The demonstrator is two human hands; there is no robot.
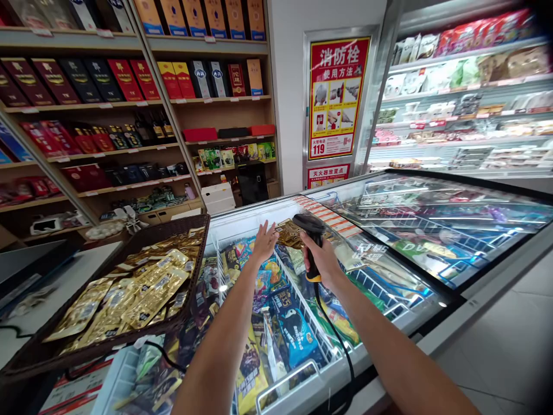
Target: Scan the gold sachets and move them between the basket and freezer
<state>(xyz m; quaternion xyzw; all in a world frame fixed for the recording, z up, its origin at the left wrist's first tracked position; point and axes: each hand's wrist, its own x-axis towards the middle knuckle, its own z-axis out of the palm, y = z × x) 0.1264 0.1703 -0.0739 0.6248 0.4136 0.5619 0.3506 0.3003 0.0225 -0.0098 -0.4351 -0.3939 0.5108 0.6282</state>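
My right hand (pixel 323 260) grips a black barcode scanner (pixel 311 227) with a yellow base, its head tilted toward the left over the freezer. My left hand (pixel 264 242) is stretched out with its fingers apart, holding nothing that I can see. Just right of those fingers, below the scanner head, lies a gold-brown packet (pixel 288 233); whether a fingertip touches it I cannot tell. Under both hands, white wire baskets (pixel 298 288) hold packaged ice creams, among them a blue pack (pixel 297 334) and a yellow pack (pixel 250 374). The scanner's black cable (pixel 332 325) hangs down past the basket.
A brown woven tray (pixel 196 253) of gold foil packets (pixel 147 294) stands at the left. Sliding glass (pixel 432 230) covers the freezer's right part. Shelves of boxed goods (pixel 129 104) line the back, with a red fire-hydrant sign (pixel 339 98) and a lit refrigerated case (pixel 462 104) farther right.
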